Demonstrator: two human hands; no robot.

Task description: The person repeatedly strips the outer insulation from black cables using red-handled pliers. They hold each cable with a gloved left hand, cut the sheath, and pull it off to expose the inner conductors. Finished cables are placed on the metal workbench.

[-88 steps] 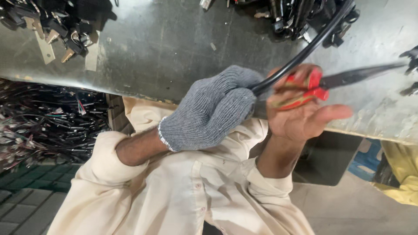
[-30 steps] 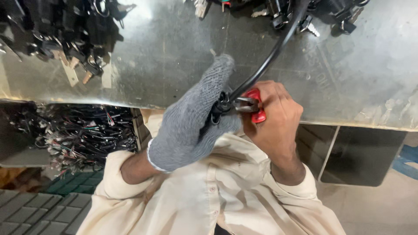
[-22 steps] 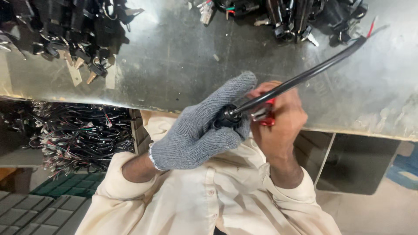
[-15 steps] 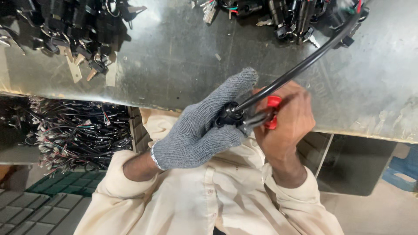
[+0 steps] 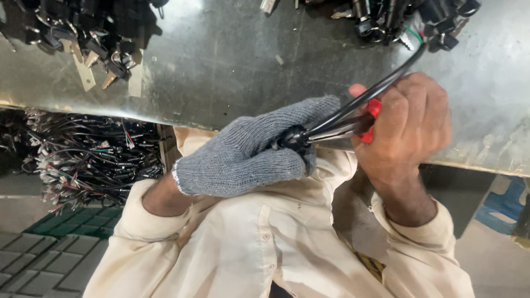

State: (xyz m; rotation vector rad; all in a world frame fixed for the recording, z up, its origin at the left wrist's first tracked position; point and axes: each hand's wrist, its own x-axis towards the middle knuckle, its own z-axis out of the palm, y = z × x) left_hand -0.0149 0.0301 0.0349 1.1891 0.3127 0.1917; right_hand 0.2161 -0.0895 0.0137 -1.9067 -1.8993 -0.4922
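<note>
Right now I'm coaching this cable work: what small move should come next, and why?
Probably squeeze the red-handled pliers in the right hand: their tips already sit at the black cable end, which the gloved left hand grips.

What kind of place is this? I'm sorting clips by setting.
Probably a wiring or cable assembly workshop: a metal workbench, heaps of black connectors, wire bundles, and pliers gripping a black cable.

Bench [image 5: 232, 66] is lying ahead of the person. Left hand [image 5: 248, 154] and right hand [image 5: 408, 124] are meeting at its near edge, cable [image 5: 364, 99] running between them toward connectors [image 5: 408, 19] piled far right. Wire bundles [image 5: 88, 160] are sitting below, left.
</note>
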